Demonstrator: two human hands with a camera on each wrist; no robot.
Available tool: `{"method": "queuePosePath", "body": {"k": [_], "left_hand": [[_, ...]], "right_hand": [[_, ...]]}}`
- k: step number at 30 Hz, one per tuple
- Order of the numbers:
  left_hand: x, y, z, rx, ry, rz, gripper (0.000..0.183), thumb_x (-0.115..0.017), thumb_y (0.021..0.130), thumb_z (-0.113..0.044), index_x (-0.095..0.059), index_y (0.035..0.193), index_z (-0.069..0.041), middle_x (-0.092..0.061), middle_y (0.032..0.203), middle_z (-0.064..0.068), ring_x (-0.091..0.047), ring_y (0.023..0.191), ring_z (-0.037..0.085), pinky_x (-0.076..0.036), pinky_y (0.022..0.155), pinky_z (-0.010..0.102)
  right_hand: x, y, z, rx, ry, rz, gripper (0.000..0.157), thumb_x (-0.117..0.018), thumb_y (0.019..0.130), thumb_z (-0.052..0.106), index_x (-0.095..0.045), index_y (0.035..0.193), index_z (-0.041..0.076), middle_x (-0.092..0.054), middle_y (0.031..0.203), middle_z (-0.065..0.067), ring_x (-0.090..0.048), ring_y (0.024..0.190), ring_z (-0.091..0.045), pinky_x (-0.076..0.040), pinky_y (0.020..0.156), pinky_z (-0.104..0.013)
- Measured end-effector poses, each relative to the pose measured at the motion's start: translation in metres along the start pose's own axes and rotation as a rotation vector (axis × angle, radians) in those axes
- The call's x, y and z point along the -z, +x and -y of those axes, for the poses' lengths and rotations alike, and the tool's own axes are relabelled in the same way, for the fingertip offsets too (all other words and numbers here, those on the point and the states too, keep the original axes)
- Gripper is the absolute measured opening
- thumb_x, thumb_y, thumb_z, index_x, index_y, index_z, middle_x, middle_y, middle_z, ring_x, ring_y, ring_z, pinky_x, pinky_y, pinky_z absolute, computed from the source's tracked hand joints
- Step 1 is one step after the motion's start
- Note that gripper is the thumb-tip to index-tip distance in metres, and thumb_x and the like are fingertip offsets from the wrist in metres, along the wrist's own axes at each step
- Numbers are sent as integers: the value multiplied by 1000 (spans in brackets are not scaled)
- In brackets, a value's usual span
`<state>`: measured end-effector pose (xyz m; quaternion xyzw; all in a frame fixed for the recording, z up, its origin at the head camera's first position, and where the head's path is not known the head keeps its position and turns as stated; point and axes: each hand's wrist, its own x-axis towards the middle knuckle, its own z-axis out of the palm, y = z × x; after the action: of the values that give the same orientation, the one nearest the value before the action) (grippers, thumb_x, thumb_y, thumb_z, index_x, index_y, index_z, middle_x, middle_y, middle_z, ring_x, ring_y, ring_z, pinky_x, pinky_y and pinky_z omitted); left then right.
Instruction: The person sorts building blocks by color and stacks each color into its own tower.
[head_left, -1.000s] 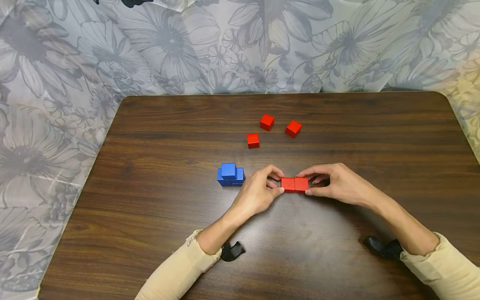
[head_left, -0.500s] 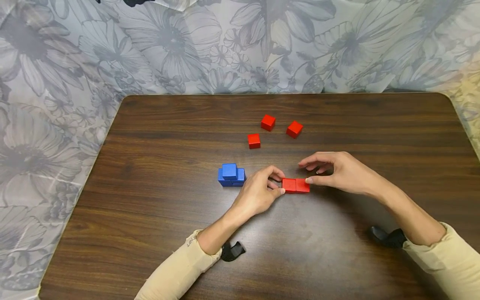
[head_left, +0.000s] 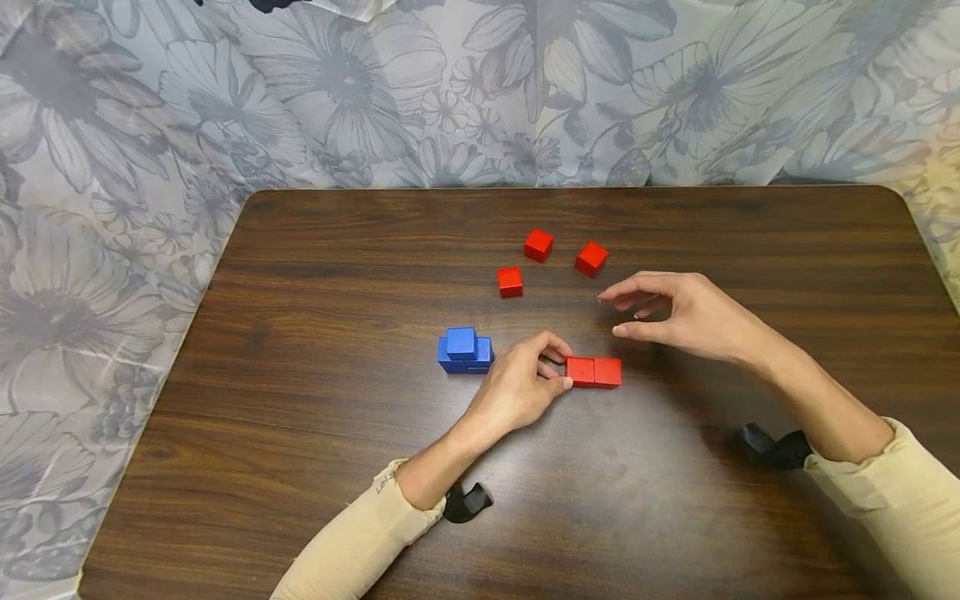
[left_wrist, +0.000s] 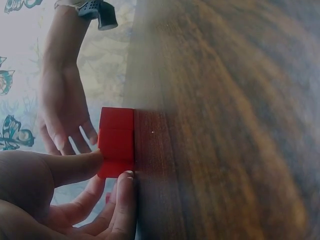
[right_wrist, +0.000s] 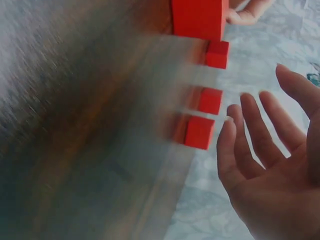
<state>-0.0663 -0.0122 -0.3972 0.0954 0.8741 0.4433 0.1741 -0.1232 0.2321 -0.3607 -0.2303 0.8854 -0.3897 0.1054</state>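
Note:
Two red cubes stand side by side on the table, the left red cube [head_left: 580,371] against the right red cube [head_left: 607,372]. My left hand [head_left: 517,383] pinches the left one, thumb at its near corner and index finger at its far side. The left wrist view shows this thumb and the fingertips at the end of the red pair [left_wrist: 116,142]. My right hand [head_left: 690,312] is raised behind and to the right of the pair, fingers loosely bent and holding nothing. Its nearest loose cube is a red cube [head_left: 592,259] farther back.
Two more loose red cubes, one at the back [head_left: 538,245] and one closer [head_left: 510,282], lie on the brown wooden table [head_left: 315,275]. Left of my left hand is a small stack of blue cubes [head_left: 461,343]. Floral cloth [head_left: 345,83] hangs behind the table.
My right hand has let go of the right red cube and moved up and away toward the back. My left hand has kept its pinch on the left cube.

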Motion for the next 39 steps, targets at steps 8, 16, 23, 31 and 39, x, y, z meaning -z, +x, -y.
{"method": "queuePosePath", "body": {"k": [8,16,23,31,39], "left_hand": [[0,0,0,0,-5,-3,26,-79,87,-15,-66,109,-19,-69,103,-8,-63,81,-1,-49,75,22],[0,0,0,-3,-30,-5,27,-78,87,-14,-66,110,-19,-69,103,-7,-63,81,-1,-50,75,22],[0,-1,2,-16,-24,2,27,-78,87,-14,-66,110,-19,-69,103,-7,-62,81,-3,-49,74,20],[0,-3,3,-18,-14,0,28,-79,86,-13,-66,110,-18,-69,104,-7,-62,81,-2,-49,75,19],[1,-2,2,-21,-16,6,27,-79,86,-13,-66,110,-19,-68,104,-7,-62,81,-2,-49,75,19]], "right_hand": [[13,15,2,13,-24,-49,40,-83,82,12,-70,119,23,-69,112,3,-64,96,-12,-51,79,-18],[25,34,-1,-68,-34,-37,42,-80,85,16,-67,125,22,-66,119,-1,-65,97,-15,-48,74,-14],[27,52,-15,-53,-34,-43,45,-79,85,9,-66,127,20,-64,123,-3,-65,91,-1,-50,71,-14],[28,64,-30,-63,-47,-18,46,-80,86,15,-65,129,23,-62,125,-2,-63,105,-18,-47,76,-13],[24,75,-44,-105,-35,46,48,-81,85,20,-65,130,22,-61,128,-4,-62,109,-22,-48,79,-12]]}}
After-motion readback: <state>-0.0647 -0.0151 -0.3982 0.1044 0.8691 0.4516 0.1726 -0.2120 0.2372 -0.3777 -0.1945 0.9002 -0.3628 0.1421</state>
